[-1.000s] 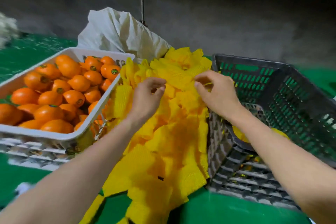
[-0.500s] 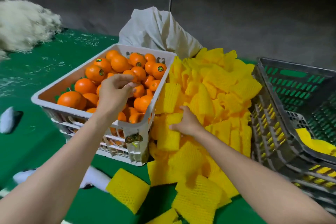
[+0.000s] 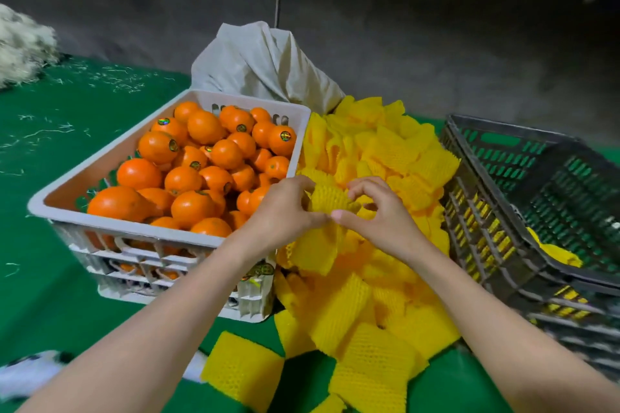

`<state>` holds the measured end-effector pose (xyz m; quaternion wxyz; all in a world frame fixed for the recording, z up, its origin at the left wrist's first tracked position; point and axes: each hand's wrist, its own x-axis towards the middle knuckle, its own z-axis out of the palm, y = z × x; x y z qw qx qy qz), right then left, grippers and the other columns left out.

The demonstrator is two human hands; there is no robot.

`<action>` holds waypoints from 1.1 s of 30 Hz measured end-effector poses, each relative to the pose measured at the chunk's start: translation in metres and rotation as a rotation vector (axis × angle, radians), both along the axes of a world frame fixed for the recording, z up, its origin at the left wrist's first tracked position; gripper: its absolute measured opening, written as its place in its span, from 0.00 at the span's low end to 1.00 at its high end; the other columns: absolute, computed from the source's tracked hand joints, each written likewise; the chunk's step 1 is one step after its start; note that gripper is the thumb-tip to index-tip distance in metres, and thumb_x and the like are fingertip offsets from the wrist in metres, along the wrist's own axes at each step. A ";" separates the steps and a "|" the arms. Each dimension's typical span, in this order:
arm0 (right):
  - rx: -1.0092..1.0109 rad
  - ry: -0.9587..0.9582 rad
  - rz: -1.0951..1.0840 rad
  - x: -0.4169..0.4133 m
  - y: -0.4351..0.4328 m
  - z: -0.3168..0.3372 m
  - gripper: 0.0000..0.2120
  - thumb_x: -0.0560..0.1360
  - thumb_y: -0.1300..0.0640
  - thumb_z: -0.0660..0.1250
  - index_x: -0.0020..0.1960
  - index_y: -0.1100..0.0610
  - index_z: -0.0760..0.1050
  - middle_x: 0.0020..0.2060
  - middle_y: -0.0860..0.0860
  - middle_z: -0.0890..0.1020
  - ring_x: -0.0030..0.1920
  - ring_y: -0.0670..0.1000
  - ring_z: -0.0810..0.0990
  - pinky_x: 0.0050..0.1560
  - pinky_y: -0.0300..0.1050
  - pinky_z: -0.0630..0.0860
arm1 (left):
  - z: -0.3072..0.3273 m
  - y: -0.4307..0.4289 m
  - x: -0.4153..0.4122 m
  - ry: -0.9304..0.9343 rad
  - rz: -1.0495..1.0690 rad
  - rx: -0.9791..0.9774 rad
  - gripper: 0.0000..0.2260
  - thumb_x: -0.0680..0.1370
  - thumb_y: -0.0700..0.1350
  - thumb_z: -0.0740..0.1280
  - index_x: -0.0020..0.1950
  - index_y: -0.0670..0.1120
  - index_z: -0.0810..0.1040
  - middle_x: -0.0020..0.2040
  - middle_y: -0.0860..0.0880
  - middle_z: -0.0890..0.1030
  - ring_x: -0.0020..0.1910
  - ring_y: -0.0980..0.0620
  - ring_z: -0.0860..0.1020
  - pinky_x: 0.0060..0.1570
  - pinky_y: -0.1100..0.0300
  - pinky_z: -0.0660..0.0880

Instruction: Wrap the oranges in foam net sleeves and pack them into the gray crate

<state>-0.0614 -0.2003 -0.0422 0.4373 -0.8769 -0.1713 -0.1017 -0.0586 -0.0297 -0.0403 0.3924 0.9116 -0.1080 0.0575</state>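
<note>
A white crate (image 3: 84, 184) at the left is heaped with oranges (image 3: 193, 208). A pile of yellow foam net sleeves (image 3: 385, 157) lies between it and the gray crate (image 3: 496, 184) at the right. Above the pile, my left hand (image 3: 285, 211) and my right hand (image 3: 379, 214) meet around one round yellow sleeve (image 3: 330, 199). Both hands have curled fingers pinching its netting. Whether an orange sits inside the sleeve is hidden. A yellow-sleeved piece (image 3: 553, 250) lies inside the gray crate.
A gray cloth bag (image 3: 265, 67) stands behind the crates. Loose sleeves (image 3: 241, 369) lie on the green table surface (image 3: 50, 295) near me. A white fibrous heap (image 3: 20, 43) sits far left. A white object (image 3: 27, 372) lies at the lower left.
My left hand has left the oranges in the white crate and come right. My right hand has lifted a sleeve from the pile, and both hands now hold it together.
</note>
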 end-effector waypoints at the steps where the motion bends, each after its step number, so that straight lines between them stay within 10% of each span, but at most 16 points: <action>1: -0.048 -0.081 -0.010 0.002 0.005 0.001 0.10 0.68 0.59 0.75 0.43 0.57 0.74 0.47 0.53 0.76 0.50 0.49 0.74 0.49 0.35 0.67 | 0.000 0.001 -0.002 -0.080 0.009 -0.001 0.22 0.72 0.45 0.73 0.63 0.40 0.73 0.49 0.44 0.78 0.43 0.51 0.74 0.37 0.61 0.68; 7: -0.116 -0.117 0.140 0.019 0.046 0.017 0.07 0.72 0.58 0.71 0.43 0.54 0.72 0.35 0.43 0.73 0.35 0.42 0.69 0.40 0.40 0.67 | 0.002 0.029 -0.004 -0.219 0.034 -0.098 0.09 0.73 0.42 0.71 0.51 0.45 0.74 0.38 0.50 0.76 0.34 0.54 0.72 0.31 0.66 0.66; 12: -0.123 -0.162 0.233 0.034 0.069 0.013 0.04 0.74 0.63 0.66 0.48 0.58 0.72 0.40 0.44 0.73 0.42 0.46 0.71 0.42 0.45 0.66 | 0.011 0.087 0.016 -0.021 0.052 -0.240 0.05 0.78 0.47 0.67 0.52 0.48 0.76 0.49 0.48 0.79 0.41 0.53 0.79 0.36 0.60 0.74; 17: -0.096 -0.115 0.210 0.041 0.075 0.009 0.10 0.76 0.64 0.64 0.56 0.55 0.75 0.50 0.42 0.75 0.51 0.38 0.70 0.47 0.31 0.65 | -0.002 0.146 0.039 0.290 0.205 0.433 0.27 0.76 0.53 0.68 0.71 0.44 0.68 0.69 0.42 0.71 0.65 0.43 0.71 0.61 0.51 0.71; 23: -0.042 -0.077 0.156 0.039 0.069 0.008 0.10 0.77 0.65 0.61 0.54 0.55 0.75 0.48 0.47 0.77 0.45 0.45 0.72 0.46 0.39 0.67 | -0.022 0.159 0.041 0.308 0.143 0.442 0.28 0.74 0.54 0.70 0.71 0.51 0.67 0.69 0.45 0.71 0.64 0.43 0.72 0.56 0.55 0.71; 26: 0.020 -0.054 0.139 0.035 0.061 0.011 0.10 0.77 0.66 0.60 0.52 0.52 0.73 0.46 0.42 0.76 0.45 0.39 0.72 0.46 0.27 0.66 | -0.022 0.163 0.039 0.254 0.151 0.172 0.22 0.75 0.49 0.70 0.68 0.54 0.69 0.69 0.45 0.70 0.60 0.44 0.73 0.50 0.54 0.76; 29: 0.162 -0.017 0.123 0.032 0.056 0.016 0.14 0.77 0.68 0.60 0.46 0.49 0.72 0.43 0.38 0.75 0.41 0.31 0.72 0.42 0.23 0.65 | -0.004 0.154 0.029 0.291 0.076 -0.489 0.11 0.76 0.51 0.67 0.58 0.58 0.76 0.68 0.47 0.71 0.58 0.45 0.77 0.44 0.52 0.80; 33: 0.353 0.095 0.107 0.025 0.050 0.025 0.18 0.76 0.70 0.60 0.42 0.47 0.73 0.39 0.49 0.74 0.39 0.43 0.70 0.40 0.30 0.66 | 0.022 0.124 0.018 0.431 -0.161 -0.973 0.15 0.73 0.51 0.64 0.59 0.56 0.79 0.66 0.44 0.74 0.55 0.39 0.81 0.44 0.49 0.81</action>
